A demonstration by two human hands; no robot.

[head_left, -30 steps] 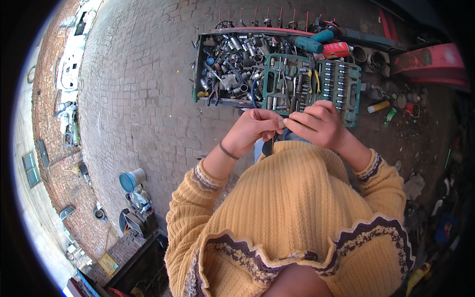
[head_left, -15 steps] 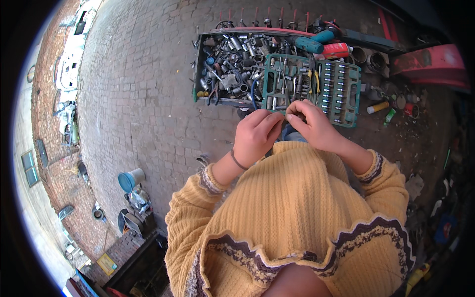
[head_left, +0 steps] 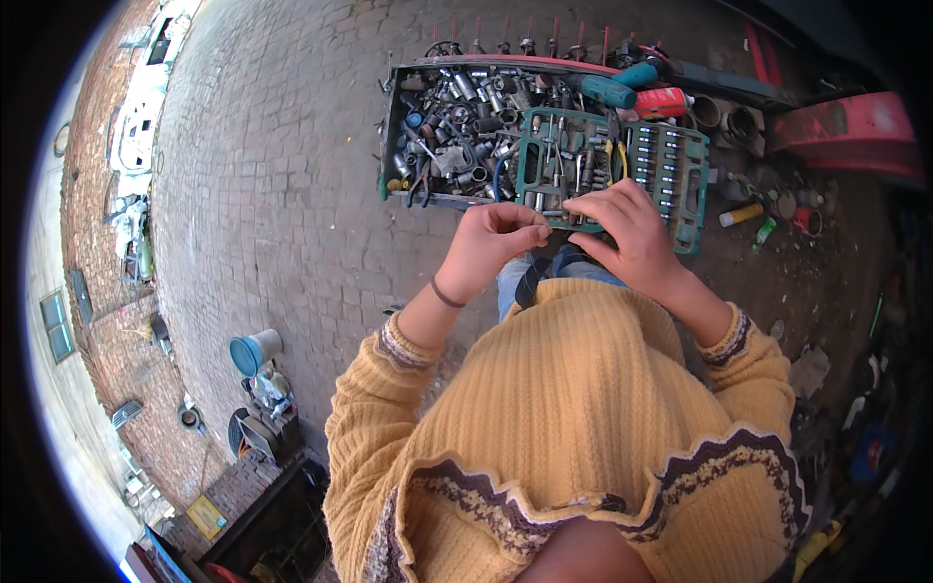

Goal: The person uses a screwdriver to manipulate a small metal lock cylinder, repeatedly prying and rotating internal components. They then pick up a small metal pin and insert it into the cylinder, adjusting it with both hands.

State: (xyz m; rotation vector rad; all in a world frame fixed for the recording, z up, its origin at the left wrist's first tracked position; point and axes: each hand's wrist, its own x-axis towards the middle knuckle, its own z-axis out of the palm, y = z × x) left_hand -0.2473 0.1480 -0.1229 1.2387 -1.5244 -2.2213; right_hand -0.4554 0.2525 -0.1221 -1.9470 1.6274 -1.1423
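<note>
In front of my body, over the near edge of a green socket-set case (head_left: 692,209), my two hands are close together. My left hand (head_left: 481,251) is closed, thumb and forefinger pinched. What it holds, if anything, is too small to make out. My right hand (head_left: 634,238) is beside it, thumb and fingers apart, with nothing visible between them. The case lies open, with rows of silver sockets (head_left: 669,160) on its right side and pliers with yellow handles (head_left: 622,160) across its middle. Part of its near edge is hidden behind my right hand.
A metal tray (head_left: 391,131) full of loose sockets and fittings extends left of the case. On its far right lie a teal power tool (head_left: 607,91) and a red bottle (head_left: 661,103). Cans litter the ground at right; a blue-white bucket (head_left: 255,352) stands left on paving.
My hands have drawn apart slightly. The right hand's fingers have opened away from the left fingertips, while the left hand has shifted a little left and stays pinched.
</note>
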